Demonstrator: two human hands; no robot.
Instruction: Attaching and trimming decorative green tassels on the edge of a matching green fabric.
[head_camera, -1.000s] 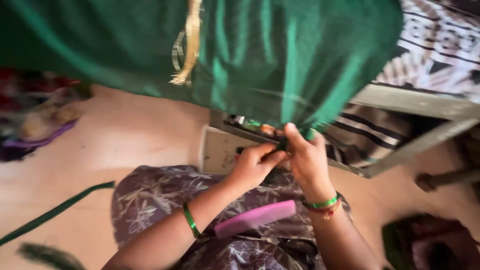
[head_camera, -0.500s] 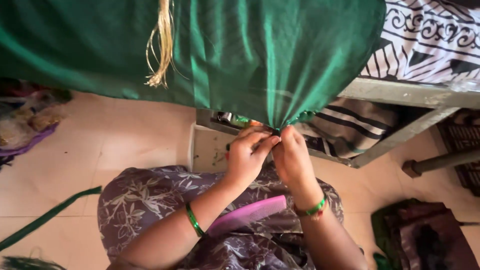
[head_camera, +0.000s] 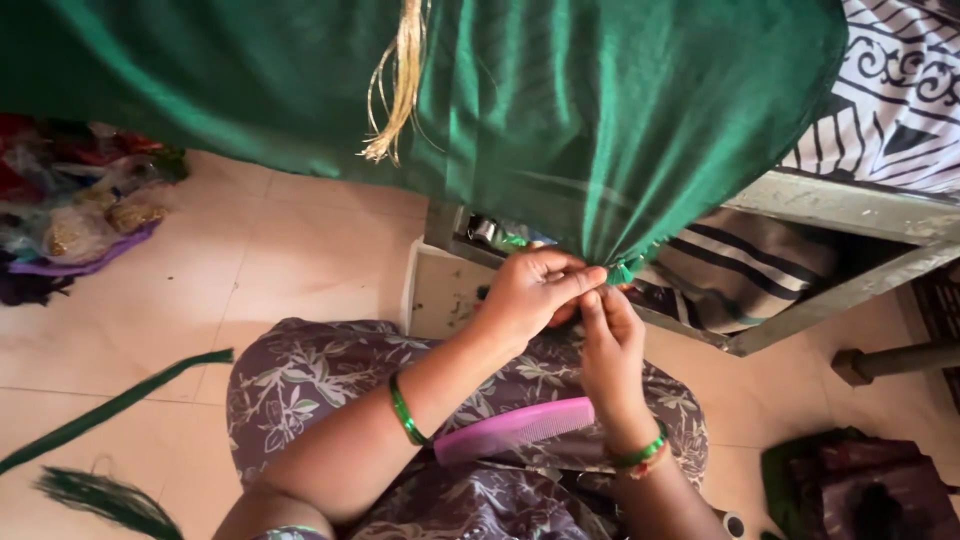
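Observation:
A large green cloth (head_camera: 560, 110) hangs across the top of the head view, drawn down to a gathered point at its lower edge. My left hand (head_camera: 530, 295) pinches that gathered edge between thumb and fingers. My right hand (head_camera: 612, 345) sits just below and to the right, fingertips closed on the same small green tuft (head_camera: 620, 272). Both wrists wear green bangles. A pink comb (head_camera: 515, 430) lies on my lap over the purple floral fabric. A bundle of golden threads (head_camera: 400, 85) dangles from the cloth at upper centre.
A metal bed frame (head_camera: 850, 215) with a black-and-white patterned sheet stands at right. A white box (head_camera: 440, 295) sits under it. Coloured cloth heaps (head_camera: 70, 215) lie at left. A green strip (head_camera: 110, 410) and dark green tassel (head_camera: 105, 500) lie on the tiled floor.
The view has shifted slightly, and the cloth's gathered point with both hands now sits a little to the right. Both hands stay pinched on the cloth edge.

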